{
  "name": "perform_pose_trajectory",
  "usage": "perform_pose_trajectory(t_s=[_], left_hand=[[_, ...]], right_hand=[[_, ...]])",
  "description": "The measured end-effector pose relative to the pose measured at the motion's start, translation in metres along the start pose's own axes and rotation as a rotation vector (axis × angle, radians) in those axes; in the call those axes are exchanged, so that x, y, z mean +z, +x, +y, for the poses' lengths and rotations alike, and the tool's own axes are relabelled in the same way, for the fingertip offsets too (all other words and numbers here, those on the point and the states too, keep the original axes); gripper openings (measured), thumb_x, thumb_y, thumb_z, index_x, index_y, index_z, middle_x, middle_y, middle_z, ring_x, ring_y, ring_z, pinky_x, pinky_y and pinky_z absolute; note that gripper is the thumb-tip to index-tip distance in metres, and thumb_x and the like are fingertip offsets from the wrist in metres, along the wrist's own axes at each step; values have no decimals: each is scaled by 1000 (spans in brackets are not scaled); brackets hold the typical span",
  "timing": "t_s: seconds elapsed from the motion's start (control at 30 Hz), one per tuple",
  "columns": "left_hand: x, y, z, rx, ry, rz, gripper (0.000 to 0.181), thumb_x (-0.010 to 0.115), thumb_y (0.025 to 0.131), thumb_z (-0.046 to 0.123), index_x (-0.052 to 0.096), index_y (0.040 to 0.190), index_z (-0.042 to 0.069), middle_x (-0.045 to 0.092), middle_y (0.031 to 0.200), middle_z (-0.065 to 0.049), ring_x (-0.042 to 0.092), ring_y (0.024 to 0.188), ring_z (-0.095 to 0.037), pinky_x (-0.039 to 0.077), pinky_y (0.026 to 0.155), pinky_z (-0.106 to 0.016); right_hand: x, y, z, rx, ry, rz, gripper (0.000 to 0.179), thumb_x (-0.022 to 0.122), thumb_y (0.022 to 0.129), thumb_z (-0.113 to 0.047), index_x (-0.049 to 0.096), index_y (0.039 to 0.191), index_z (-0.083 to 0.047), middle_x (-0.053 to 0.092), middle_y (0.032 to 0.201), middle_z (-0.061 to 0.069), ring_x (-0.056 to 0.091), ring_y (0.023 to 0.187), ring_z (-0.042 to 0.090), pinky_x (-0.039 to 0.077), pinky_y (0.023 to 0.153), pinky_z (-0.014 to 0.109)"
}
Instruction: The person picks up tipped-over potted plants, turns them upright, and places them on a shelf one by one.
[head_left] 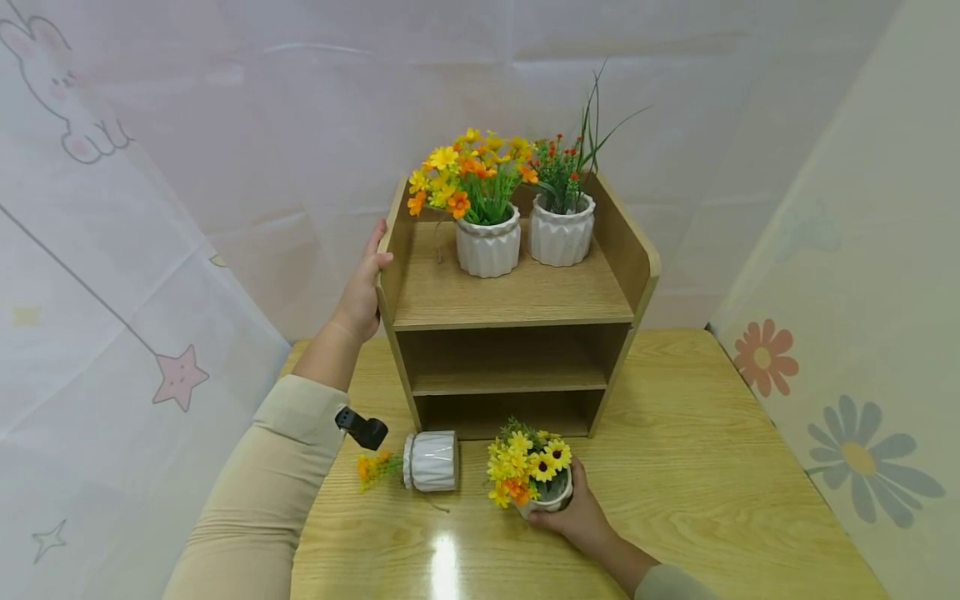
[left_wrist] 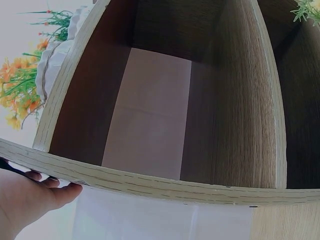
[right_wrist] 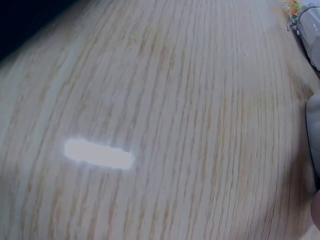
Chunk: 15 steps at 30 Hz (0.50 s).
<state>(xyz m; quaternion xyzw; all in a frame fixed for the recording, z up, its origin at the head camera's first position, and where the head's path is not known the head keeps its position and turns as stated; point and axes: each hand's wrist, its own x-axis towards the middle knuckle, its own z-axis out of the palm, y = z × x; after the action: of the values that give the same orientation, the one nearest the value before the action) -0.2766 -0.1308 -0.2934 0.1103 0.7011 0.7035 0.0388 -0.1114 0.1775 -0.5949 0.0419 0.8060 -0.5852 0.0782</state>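
A small wooden shelf (head_left: 513, 321) stands on the table. Against the outer face of its left side panel rests my left hand (head_left: 363, 292); the left wrist view shows the fingers (left_wrist: 65, 195) touching that panel's edge. Low in the head view, my right hand (head_left: 581, 517) grips a white flowerpot (head_left: 551, 502) of yellow and orange flowers, thumb on the near side and fingers round the right. To its left, another white flowerpot (head_left: 433, 461) lies on its side, its orange flowers pointing left. The right wrist view catches only slivers of both pots at its right edge.
On the shelf's top board stand a white pot (head_left: 489, 244) of yellow and orange flowers and a white pot (head_left: 562, 232) with red buds and grass blades. Two lower compartments face me. Printed cloth (head_left: 847, 275) hangs around the wooden table (head_left: 712, 467).
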Motion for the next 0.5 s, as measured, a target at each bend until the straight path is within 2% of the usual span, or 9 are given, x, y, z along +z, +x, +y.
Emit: perform_pose_trajectory(t_s=[0.33,0.5], left_hand=[[1,1,0,-10,6,4,71,27,93,25,-1,157,39,-11,165,9,-3,151,-24,4,118,-58],[0,0,0,-13,6,11,71,27,93,25,0,157,39,-10,165,8,-2,151,-24,4,118,-58]], right_hand=[[-8,3,-12,-27,2,-17,110,92,63,-17,22,148,-17,38,151,20,41,137,41,31,111,57],[-16,6,-26,-47,-36,-20,108,92,64,-17,24,148,-18,41,149,20,44,134,42,40,104,52]])
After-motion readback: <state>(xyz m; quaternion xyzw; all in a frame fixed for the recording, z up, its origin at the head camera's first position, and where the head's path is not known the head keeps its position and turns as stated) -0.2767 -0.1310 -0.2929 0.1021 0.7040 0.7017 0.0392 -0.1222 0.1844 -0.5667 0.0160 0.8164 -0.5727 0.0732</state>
